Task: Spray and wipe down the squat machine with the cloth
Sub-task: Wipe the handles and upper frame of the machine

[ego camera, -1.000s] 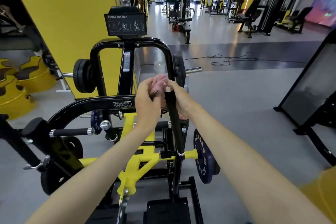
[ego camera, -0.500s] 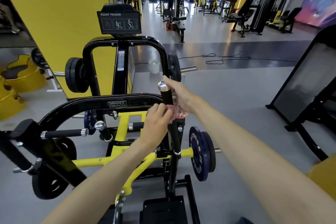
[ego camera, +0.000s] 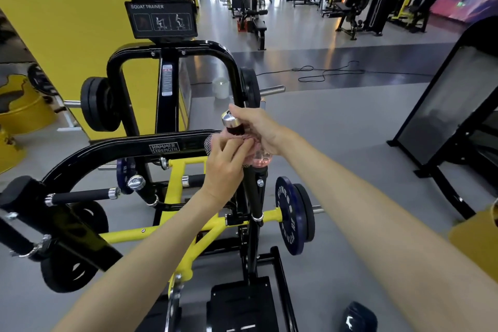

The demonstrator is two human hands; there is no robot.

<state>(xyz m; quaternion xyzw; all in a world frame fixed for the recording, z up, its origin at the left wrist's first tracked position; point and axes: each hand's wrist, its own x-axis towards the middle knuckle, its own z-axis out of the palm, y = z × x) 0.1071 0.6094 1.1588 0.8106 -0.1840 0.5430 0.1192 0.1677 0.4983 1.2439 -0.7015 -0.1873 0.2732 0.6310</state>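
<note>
Pink cloth [ego camera: 210, 143], pinched in the left hand [ego camera: 223, 167], wraps the handle [ego camera: 254, 191] beside the right hand [ego camera: 258, 127] gripping the bottle [ego camera: 260, 160]; the machine [ego camera: 164, 147] below this grip probably awaits wiping.

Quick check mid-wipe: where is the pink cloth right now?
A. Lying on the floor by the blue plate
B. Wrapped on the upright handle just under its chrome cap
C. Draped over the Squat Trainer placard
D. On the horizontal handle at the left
B: the left hand pinches the pink cloth around the upright handle, just below the chrome cap, while the right hand holds a clear bottle beside it.
</note>
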